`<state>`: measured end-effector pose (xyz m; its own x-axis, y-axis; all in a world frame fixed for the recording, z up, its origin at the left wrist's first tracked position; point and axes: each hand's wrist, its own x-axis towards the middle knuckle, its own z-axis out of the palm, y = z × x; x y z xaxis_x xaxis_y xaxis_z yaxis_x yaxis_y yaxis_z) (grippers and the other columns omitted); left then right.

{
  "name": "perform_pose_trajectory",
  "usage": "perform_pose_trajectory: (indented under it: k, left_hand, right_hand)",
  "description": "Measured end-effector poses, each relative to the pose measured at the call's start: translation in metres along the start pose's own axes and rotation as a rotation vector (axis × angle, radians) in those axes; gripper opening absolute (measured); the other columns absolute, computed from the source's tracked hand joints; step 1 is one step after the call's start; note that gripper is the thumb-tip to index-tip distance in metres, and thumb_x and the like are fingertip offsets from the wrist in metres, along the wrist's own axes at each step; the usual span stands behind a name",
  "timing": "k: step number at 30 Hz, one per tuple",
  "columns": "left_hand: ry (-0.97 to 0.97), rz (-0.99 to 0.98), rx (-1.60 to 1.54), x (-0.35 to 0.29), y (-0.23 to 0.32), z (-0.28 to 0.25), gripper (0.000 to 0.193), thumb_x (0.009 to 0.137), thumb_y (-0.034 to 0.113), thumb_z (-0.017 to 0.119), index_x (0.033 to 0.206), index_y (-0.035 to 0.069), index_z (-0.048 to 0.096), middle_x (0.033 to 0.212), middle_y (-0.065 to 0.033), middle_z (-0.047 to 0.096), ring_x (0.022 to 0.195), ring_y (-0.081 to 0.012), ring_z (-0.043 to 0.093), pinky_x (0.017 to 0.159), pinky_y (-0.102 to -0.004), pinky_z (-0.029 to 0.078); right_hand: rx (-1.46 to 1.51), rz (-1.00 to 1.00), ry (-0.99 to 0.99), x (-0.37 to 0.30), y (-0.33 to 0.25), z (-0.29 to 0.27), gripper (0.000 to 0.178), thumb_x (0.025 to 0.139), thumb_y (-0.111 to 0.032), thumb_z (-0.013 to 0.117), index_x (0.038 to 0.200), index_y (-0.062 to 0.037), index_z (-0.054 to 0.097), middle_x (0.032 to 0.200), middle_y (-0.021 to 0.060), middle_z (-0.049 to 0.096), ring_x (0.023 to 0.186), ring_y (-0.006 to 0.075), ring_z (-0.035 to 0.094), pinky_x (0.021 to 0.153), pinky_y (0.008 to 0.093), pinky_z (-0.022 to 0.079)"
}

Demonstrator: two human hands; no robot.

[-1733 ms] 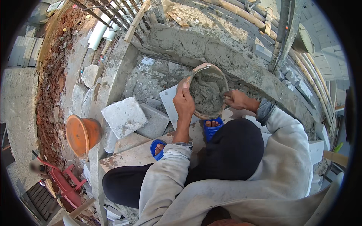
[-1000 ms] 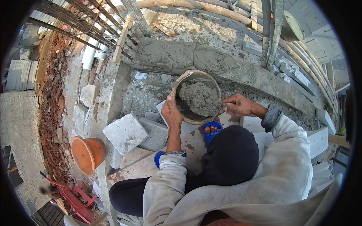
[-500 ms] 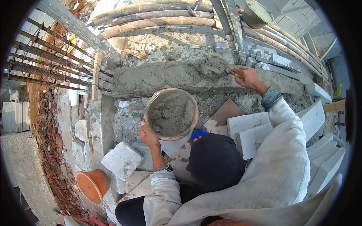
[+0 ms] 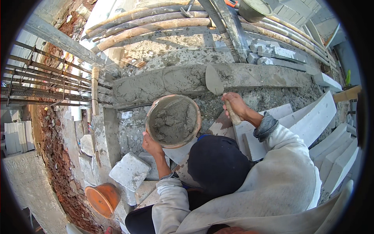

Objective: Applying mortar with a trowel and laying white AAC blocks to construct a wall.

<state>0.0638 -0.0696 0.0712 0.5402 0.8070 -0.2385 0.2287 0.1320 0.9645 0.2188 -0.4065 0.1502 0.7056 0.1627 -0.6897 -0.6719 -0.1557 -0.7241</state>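
Mortar-filled round pan [image 4: 173, 121] tilted beside pointed trowel [image 4: 214, 80] on wet mortar.

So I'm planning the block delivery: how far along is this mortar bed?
Done: grey wet mortar bed covers the wall top's left part. In hand: left hand holds the round pan of grey mortar, half full; right hand holds the steel trowel on the bed. Left: no block sits on it; pale blocks wait alongside.

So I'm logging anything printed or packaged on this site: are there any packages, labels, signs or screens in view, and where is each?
None show: no package, label, sign or screen.
The nearest kinds of thing are plain containers:
Mortar pan: round, rust-brown rim, grey mortar inside, held by the left hand, unmarked.
Orange bucket: lower left on the rubble, lying tilted, unmarked.
Grey bucket: top edge, round, partly cut off.
The right hand holds a bare trowel.
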Motion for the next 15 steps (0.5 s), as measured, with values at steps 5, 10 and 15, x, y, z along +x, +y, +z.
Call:
perform_pose_trajectory:
  k: [5, 10, 15]
  left_hand:
    - [-0.032, -0.047, 0.065, 0.004, -0.005, -0.012, 0.049, 0.109, 0.031, 0.040, 0.118, -0.007, 0.070, 0.107, -0.0113, 0.073, 0.092, -0.0189, 0.066, 0.084, -0.0337, 0.052]
    - [-0.054, -0.022, 0.022, 0.001, -0.001, -0.007, 0.048, 0.109, 0.031, 0.041, 0.116, -0.007, 0.070, 0.105, -0.0113, 0.073, 0.091, -0.0189, 0.066, 0.084, -0.0338, 0.052]
    - [-0.047, -0.009, 0.009, 0.000, -0.001, -0.010, 0.049, 0.109, 0.031, 0.041, 0.116, -0.007, 0.071, 0.104, -0.0114, 0.073, 0.090, -0.0188, 0.066, 0.082, -0.0340, 0.052]
  right_hand:
    - [-0.132, -0.027, -0.031, 0.001, -0.028, 0.052, 0.033, 0.103, -0.032, 0.048, 0.106, -0.0006, 0.057, 0.071, 0.0071, 0.058, 0.048, 0.0171, 0.058, 0.046, 0.0349, 0.050]
    - [-1.308, -0.609, 0.050, 0.029, -0.011, -0.004, 0.041, 0.100, -0.027, 0.047, 0.098, 0.0121, 0.059, 0.077, 0.0258, 0.068, 0.068, 0.0337, 0.073, 0.064, 0.0467, 0.057]
    - [-1.055, -0.293, -0.045, 0.001, -0.042, -0.039, 0.039, 0.101, -0.026, 0.044, 0.097, 0.0109, 0.057, 0.067, 0.0178, 0.064, 0.050, 0.0303, 0.066, 0.055, 0.0439, 0.055]
